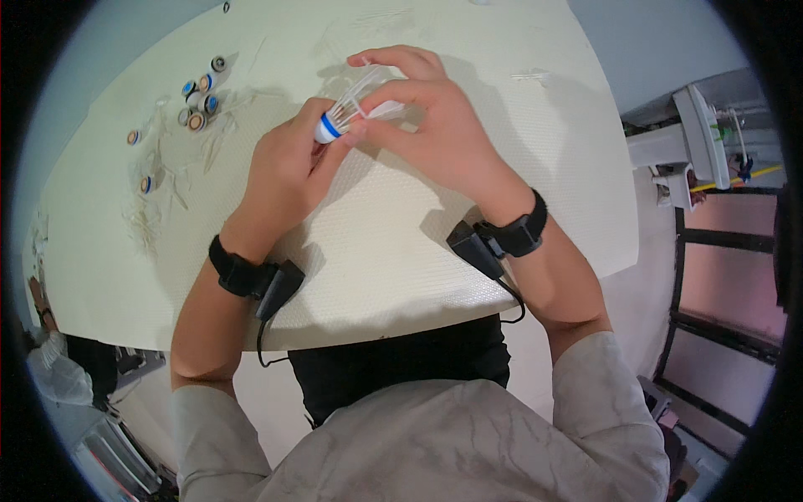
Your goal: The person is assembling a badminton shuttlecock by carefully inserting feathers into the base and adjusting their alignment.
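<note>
My left hand point(288, 163) is closed around a small white cylinder with a blue band point(328, 128), held tilted above the table. Thin, clear-to-white strips point(361, 90) fan out from its upper end; their exact kind is not plain. My right hand point(427, 113) pinches at these strips with thumb and forefinger, right beside the cylinder's blue band. Its other fingers are curled over the far end of the strips. My fingers hide part of the cylinder.
Several small round pieces with blue, black and tan ends point(196, 102) lie at the table's left, among loose thin clear strips point(150, 222). More strips point(529, 77) lie far right on the white table point(401, 251). Both wrists wear black straps with cabled devices. Another person point(63, 368) is at lower left.
</note>
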